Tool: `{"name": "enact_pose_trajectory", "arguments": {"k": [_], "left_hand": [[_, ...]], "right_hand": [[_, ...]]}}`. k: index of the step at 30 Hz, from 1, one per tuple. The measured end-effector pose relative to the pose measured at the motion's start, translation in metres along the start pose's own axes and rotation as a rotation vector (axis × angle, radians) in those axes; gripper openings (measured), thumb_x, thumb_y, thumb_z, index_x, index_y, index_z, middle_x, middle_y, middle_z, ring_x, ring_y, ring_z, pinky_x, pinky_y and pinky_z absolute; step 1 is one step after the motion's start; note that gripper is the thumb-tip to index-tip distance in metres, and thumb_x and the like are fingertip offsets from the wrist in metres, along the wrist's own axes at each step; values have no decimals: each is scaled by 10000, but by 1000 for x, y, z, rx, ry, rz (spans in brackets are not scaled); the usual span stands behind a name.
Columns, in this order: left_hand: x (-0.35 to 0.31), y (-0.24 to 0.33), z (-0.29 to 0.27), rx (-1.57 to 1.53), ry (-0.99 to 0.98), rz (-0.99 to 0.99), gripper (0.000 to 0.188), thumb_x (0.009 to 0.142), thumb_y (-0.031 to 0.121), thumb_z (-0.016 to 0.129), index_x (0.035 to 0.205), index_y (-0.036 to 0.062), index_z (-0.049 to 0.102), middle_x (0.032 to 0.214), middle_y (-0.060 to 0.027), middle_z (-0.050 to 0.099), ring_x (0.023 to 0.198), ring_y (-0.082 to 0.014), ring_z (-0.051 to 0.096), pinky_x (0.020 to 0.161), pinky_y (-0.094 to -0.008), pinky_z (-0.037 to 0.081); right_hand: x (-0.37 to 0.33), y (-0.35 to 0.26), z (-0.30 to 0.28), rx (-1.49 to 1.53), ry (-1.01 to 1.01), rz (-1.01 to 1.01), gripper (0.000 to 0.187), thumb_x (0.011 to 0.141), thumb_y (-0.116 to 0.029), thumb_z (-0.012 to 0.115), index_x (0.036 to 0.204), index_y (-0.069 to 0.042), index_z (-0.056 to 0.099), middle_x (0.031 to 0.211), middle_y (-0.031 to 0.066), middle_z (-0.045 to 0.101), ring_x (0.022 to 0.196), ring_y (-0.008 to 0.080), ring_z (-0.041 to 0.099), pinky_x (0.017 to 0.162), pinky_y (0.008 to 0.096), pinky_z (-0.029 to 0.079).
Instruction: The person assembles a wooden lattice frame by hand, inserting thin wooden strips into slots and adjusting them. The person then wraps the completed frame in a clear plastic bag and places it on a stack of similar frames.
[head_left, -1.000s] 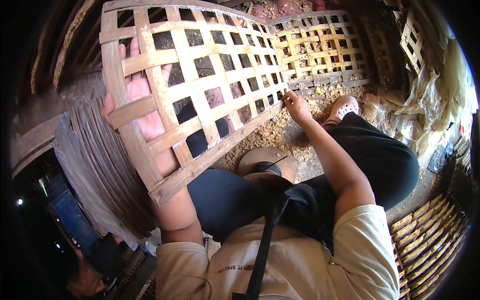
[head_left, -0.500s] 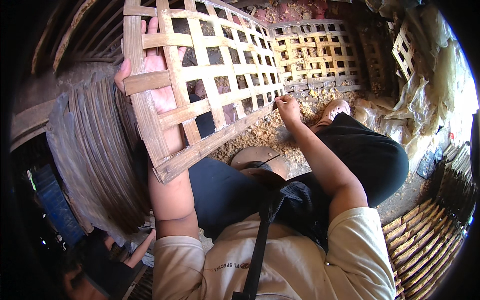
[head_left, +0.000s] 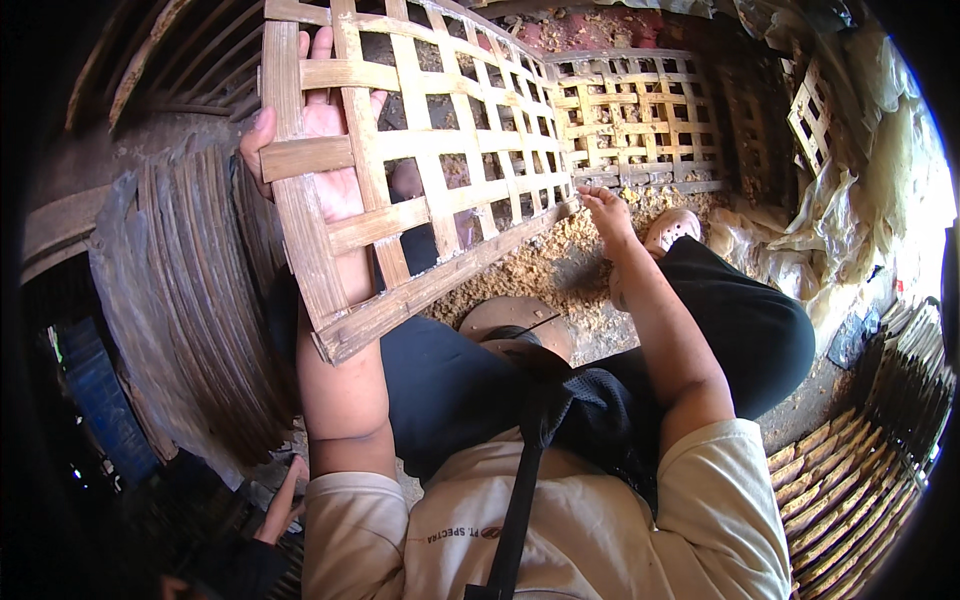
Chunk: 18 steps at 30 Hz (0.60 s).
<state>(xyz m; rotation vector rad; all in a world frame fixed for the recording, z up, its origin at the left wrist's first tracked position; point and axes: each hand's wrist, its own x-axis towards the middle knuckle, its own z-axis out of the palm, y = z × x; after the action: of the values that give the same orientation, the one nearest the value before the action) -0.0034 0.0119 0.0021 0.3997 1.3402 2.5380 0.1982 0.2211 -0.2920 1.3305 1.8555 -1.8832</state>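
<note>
A woven bamboo lattice rack [head_left: 430,143] is held up at a tilt in front of me, pale residue on some strips. My left hand [head_left: 325,120] supports it from behind at its left end, palm against the slats, fingers spread and thumb outside the end rail. My right hand [head_left: 608,213] is at the far end of the near rail, fingertips pinched together. Whether they grip the rail or a small bit there, I cannot make out. Beyond stands a second bamboo lattice panel [head_left: 620,155], meeting the far end of the rack in view.
Yellowish crumbs [head_left: 530,265] cover the floor below. Thin curved sheets [head_left: 190,310] are stacked at left, near a blue container [head_left: 110,410]. Plastic sheeting [head_left: 820,240] hangs at right, above slatted bamboo racks [head_left: 840,490]. Another person's arm [head_left: 282,503] shows at lower left.
My right hand has moved a little to the right along the rack's end. The rack and my left hand have shifted slightly right. The other person has moved lower in view.
</note>
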Motion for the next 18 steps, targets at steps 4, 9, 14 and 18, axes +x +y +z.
{"name": "enact_pose_trajectory", "arguments": {"k": [4, 9, 14, 18], "left_hand": [[-3, 1, -8, 24, 22, 4, 902, 774, 564, 490, 1462, 32, 252, 1526, -225, 206, 1426, -377, 188, 1140, -626, 77], [-1, 2, -6, 45, 16, -26, 919, 778, 559, 483, 1488, 48, 199, 1541, -192, 206, 1430, -354, 187, 1139, -604, 75], [-1, 3, -8, 28, 26, -21, 912, 771, 549, 490, 1485, 52, 213, 1539, -192, 213, 1430, -351, 191, 1138, -606, 75], [0, 1, -9, -8, 14, -10, 905, 765, 545, 497, 1478, 53, 237, 1537, -189, 220, 1427, -345, 202, 1137, -609, 78]], "right_hand": [[-16, -21, 11, -439, -109, -98, 276, 875, -214, 604, 1132, -144, 677, 937, 148, 697, 870, 232, 659, 805, 352, 494], [-13, -12, 20, -658, -24, -291, 197, 867, -212, 569, 993, -160, 711, 1028, 165, 671, 978, 331, 629, 864, 409, 489], [-28, -22, 35, -614, 124, -591, 132, 813, -174, 600, 773, -108, 708, 865, 149, 666, 839, 339, 624, 801, 433, 494], [-38, -23, 42, -616, 244, -738, 128, 768, -155, 650, 713, -50, 696, 761, 164, 657, 793, 343, 624, 769, 432, 492]]}}
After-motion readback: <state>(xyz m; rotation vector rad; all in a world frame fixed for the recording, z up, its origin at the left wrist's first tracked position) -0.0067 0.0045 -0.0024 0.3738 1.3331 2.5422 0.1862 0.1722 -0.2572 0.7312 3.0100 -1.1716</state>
